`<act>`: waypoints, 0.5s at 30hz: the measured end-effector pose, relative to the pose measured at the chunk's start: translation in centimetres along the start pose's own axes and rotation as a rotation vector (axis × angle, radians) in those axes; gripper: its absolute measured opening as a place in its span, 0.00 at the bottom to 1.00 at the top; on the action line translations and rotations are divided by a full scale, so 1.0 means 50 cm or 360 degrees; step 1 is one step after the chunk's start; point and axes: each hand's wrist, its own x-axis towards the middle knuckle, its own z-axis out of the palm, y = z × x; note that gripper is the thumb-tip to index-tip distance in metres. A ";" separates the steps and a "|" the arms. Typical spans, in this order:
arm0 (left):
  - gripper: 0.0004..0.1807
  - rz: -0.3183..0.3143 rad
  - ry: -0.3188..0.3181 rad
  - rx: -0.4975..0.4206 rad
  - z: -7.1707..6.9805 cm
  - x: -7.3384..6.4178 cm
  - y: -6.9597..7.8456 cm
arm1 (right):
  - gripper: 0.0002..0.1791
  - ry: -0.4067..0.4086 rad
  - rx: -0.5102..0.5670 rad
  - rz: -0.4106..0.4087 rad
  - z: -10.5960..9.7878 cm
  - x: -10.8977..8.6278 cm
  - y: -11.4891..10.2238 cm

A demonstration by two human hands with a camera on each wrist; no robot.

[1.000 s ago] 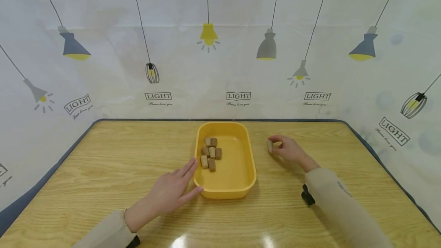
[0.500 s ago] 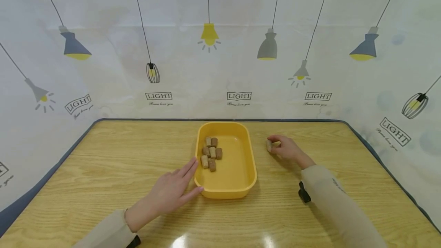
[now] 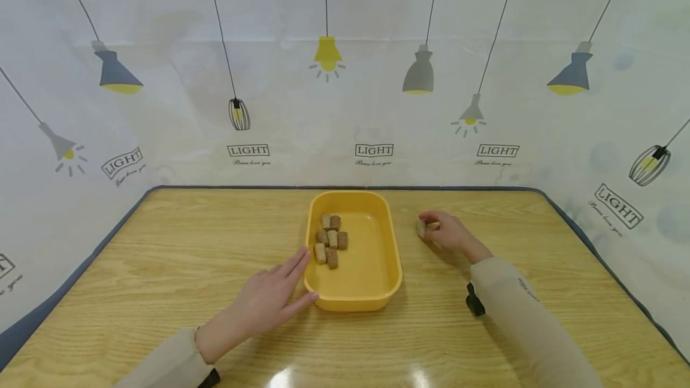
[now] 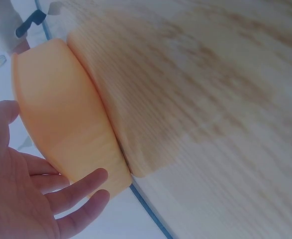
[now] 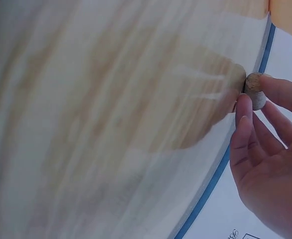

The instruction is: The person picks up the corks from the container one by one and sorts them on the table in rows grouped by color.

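Observation:
A yellow plastic bin (image 3: 356, 303) stands on the wooden table, with several light and dark brown corks (image 3: 332, 239) lying along the left of its floor. My left hand (image 3: 266, 298) rests against the bin's left side, fingertips at the rim and thumb by the near left corner. In the left wrist view its fingers lie relaxed along the bin's outer wall (image 4: 61, 99). Right of the bin, my right hand (image 3: 447, 233) pinches a cork (image 3: 421, 228) between thumb and fingers. In the right wrist view this cork (image 5: 254, 83) is at the table surface, partly covered by the fingertips.
The wood-grain table (image 3: 205, 232) has a dark blue edge (image 3: 259, 187) along its back and sides. Behind it hangs a pale wall covering (image 3: 291, 88) printed with lamps and the word LIGHT. Black wrist straps show at both sleeves.
My right forearm has swung slightly to the left while the fingers keep their pinch on the cork beside the bin. The left hand, the bin and the corks in it stay where they were.

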 end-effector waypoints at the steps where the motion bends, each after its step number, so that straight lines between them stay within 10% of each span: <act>1: 0.39 0.0000 0.0001 -0.0001 0.000 0.000 0.000 | 0.24 0.0001 -0.0004 -0.0003 0.000 0.000 0.000; 15: 0.39 0.0007 0.0021 -0.0009 -0.001 0.000 0.001 | 0.23 0.0030 -0.0053 -0.0105 -0.029 -0.007 -0.010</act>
